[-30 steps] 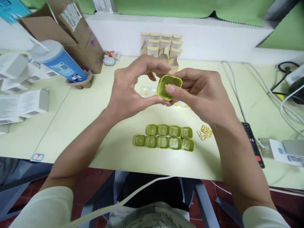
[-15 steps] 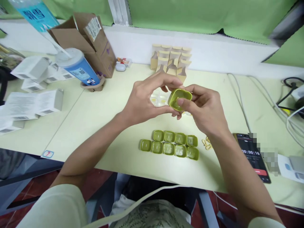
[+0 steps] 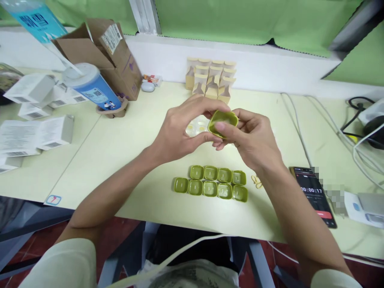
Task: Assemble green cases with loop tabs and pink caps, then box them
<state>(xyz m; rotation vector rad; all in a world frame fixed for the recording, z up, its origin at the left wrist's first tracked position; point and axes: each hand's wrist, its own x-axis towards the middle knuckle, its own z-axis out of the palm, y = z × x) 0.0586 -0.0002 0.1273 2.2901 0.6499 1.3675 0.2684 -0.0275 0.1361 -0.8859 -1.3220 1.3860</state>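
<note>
A small olive-green square cup (image 3: pixel 230 118) is held up over the table, tilted with its open side toward me. My left hand (image 3: pixel 177 130) grips its rim and side between fingers and thumb. My right hand (image 3: pixel 258 138) is closed around its other side, with the thumb pressed inside the cup. What lies under the thumb is hidden. Below the hands, several matching green cups (image 3: pixel 210 189) stand in two rows. Small yellow loops (image 3: pixel 257 181) lie by my right forearm. Behind the hands, a clear tray (image 3: pixel 200 127) with yellow bits is partly covered.
Small open cardboard boxes (image 3: pixel 212 82) stand against the wall. On the left are white cartons (image 3: pixel 55 132), a blue drink cup (image 3: pixel 97 94), a bottle (image 3: pixel 37 20) and a brown box (image 3: pixel 127 66). A phone (image 3: pixel 312 190) and cables (image 3: pixel 297 128) are on the right.
My right thumb has moved slightly left inside the held cup, and the cup has tilted a little. The whole view has shifted slightly. Both hands keep their hold.
</note>
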